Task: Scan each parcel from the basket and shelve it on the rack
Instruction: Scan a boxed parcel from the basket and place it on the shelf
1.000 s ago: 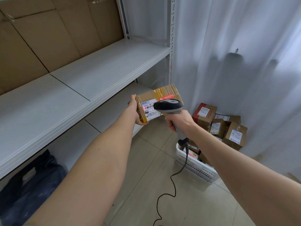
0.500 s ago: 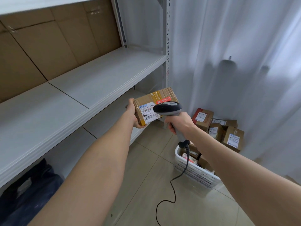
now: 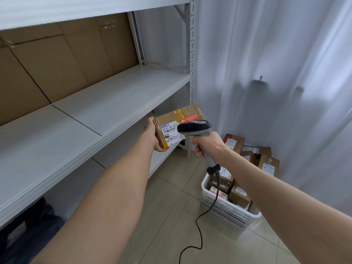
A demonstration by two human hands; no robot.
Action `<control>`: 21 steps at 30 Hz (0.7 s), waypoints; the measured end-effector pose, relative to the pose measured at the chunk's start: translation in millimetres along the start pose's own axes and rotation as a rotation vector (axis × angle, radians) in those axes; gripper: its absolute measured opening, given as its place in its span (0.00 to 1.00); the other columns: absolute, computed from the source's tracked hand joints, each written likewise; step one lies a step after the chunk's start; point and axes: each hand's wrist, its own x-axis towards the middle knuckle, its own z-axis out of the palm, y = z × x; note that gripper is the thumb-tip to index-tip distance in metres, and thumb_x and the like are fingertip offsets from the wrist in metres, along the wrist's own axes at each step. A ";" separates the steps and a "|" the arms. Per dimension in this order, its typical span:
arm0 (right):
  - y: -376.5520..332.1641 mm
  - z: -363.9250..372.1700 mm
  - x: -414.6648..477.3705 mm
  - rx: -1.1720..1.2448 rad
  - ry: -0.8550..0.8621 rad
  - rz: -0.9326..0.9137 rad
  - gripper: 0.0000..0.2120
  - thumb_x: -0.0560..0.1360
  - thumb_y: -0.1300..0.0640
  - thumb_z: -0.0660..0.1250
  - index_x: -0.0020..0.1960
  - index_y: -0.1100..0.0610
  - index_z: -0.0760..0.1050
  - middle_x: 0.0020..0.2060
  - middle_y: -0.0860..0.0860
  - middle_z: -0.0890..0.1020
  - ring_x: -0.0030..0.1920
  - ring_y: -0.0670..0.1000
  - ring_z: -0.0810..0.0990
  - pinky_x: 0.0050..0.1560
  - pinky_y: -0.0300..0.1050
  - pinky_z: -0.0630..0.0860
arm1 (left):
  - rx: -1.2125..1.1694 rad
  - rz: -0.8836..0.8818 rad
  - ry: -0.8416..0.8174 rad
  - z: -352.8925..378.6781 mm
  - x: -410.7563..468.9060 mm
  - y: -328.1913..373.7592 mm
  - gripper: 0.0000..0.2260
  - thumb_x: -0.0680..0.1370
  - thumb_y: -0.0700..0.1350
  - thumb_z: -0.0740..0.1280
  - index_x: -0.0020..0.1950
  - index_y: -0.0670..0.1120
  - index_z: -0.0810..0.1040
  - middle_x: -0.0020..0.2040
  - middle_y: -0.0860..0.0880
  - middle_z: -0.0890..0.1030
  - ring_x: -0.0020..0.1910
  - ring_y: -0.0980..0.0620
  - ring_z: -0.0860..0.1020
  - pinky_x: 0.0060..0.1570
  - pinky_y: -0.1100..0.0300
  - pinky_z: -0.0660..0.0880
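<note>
My left hand (image 3: 153, 137) grips a brown cardboard parcel (image 3: 176, 122) by its left end, its white label facing me, in front of the rack's right post. My right hand (image 3: 208, 145) grips the handle of a grey barcode scanner (image 3: 194, 127), whose head covers part of the label. The white basket (image 3: 224, 210) stands on the floor below my right forearm with several parcels inside. The grey metal rack (image 3: 106, 103) fills the left side, its middle shelf bare.
More parcels (image 3: 264, 159) are stacked on the floor behind the basket, against a white curtain (image 3: 266, 54). Flat brown cardboard (image 3: 62, 60) lines the back of the rack. The scanner's black cable (image 3: 198, 233) trails over the tiled floor. A dark bag (image 3: 28, 231) lies under the lowest shelf.
The view has tilted up, showing more of the rack. The parcel and scanner stay together in my hands, now slightly closer to the shelf edge. The red scan light seen earlier is gone.
</note>
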 end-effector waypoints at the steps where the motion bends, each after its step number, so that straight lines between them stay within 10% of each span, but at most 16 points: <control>1: -1.2 0.4 0.1 0.000 -0.001 0.005 0.05 0.73 0.62 0.66 0.39 0.62 0.76 0.30 0.55 0.78 0.27 0.49 0.74 0.31 0.41 0.74 | 0.002 0.005 -0.003 -0.3 0.3 1.4 0.29 0.77 0.68 0.49 0.50 0.45 0.75 0.50 0.39 0.79 0.53 0.39 0.76 0.62 0.40 0.70; 21: -31.7 5.0 23.1 0.308 0.176 -0.034 0.02 0.75 0.63 0.68 0.45 0.61 0.75 0.32 0.55 0.78 0.28 0.49 0.75 0.30 0.40 0.76 | 0.049 0.025 -0.039 -9.3 -9.9 45.1 0.29 0.76 0.69 0.52 0.50 0.44 0.76 0.50 0.40 0.80 0.49 0.40 0.77 0.57 0.43 0.73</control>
